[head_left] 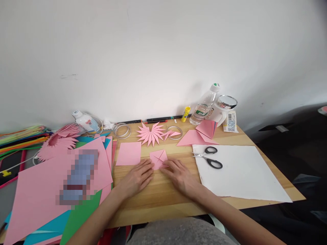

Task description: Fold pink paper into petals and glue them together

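On the wooden table between my hands lies a small folded pink paper square, with crossing fold lines on its face. My left hand rests flat, its outstretched fingertips touching the square's lower left edge. At the lower right corner, my right hand holds the square, thumb and fingers curled in at its edge. A flat pink paper sheet lies just left of it. Behind stand a pink pleated paper fan and small folded pink pieces.
Black-handled scissors lie on a white board at right. A water bottle, a mug and a yellow glue stick stand behind. Tape rolls lie by the wall. Coloured paper sheets cover the left.
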### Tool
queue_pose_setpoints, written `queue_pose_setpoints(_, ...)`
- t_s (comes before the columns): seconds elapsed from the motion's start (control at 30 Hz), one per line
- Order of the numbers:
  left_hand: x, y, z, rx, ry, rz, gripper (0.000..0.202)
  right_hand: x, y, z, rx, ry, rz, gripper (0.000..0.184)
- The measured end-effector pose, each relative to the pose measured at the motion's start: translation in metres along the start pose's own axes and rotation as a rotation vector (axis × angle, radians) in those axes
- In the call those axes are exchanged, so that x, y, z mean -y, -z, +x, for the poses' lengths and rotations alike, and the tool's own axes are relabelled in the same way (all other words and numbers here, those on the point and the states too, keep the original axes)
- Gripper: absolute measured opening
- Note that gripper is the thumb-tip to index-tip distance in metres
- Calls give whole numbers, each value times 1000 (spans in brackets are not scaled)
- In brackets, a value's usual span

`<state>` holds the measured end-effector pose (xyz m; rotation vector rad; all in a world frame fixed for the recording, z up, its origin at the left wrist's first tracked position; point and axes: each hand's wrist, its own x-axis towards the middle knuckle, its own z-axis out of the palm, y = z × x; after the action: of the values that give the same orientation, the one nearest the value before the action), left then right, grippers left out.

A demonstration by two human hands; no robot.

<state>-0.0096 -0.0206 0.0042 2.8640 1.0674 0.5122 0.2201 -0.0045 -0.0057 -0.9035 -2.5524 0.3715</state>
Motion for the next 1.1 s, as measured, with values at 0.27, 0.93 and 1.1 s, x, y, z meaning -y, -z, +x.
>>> queue_pose_setpoints(0.27, 0, -8, 3, -81, 42, -24, 20, 1, 0, 6, 80, 10, -33, 22)
queue_pose_setpoints(0.93, -9, -16, 1, -33, -35, 245, 26, -1, -14, -27, -142, -115, 264, 49)
queue_pose_setpoints(1.1, -11, -12, 4, 16, -73, 323, 29, -1, -15, -22, -192, -160, 268, 43)
